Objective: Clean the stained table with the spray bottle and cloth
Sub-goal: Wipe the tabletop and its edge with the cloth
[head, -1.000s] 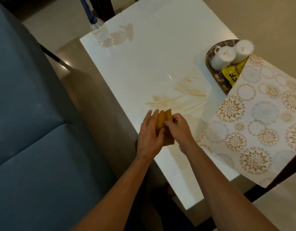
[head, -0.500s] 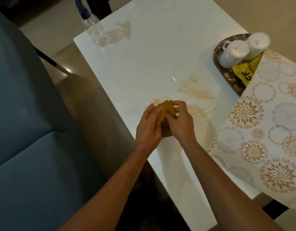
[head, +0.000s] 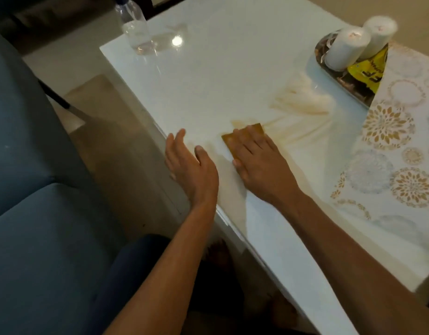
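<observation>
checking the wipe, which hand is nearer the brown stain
Right. The right hand presses the cloth flat at the edge of the brown stain; the left hand rests open by the table's near edge, farther away.

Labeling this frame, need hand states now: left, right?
Left hand: open, fingers straight, holding nothing, at the table edge.
Right hand: open, flat fingers pressing the cloth onto the table.

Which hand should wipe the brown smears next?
Right. The right hand already presses the cloth flat beside the stain; the left hand is empty near the table edge.
</observation>
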